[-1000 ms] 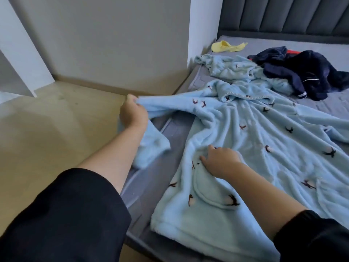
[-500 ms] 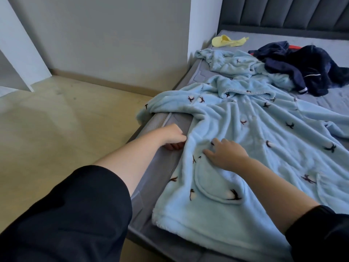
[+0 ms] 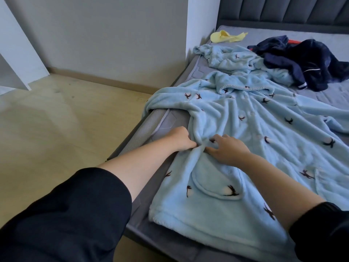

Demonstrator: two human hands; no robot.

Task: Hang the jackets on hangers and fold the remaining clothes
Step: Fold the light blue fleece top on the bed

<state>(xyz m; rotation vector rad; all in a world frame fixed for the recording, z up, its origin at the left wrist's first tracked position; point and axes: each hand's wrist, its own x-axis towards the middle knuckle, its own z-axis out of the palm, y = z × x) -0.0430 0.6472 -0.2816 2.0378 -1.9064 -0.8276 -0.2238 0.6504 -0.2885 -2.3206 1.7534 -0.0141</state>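
Grey bed (image 3: 164, 121) carries the blue fleece robe (image 3: 245, 129) spread flat; the left hand (image 3: 181, 138) has dropped the sleeve (image 3: 170, 99) at its 12 o'clock, its grip now pinching the robe's side edge, while the right hand (image 3: 229, 148) presses open-fingered beside it, probably starting a fold.

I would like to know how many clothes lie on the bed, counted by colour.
Light blue: 2, the spread robe and a crumpled piece behind it
Dark navy: 1 heap
Yellow: 1 cloth
Red: 1 edge, mostly hidden under that heap
Total: 5
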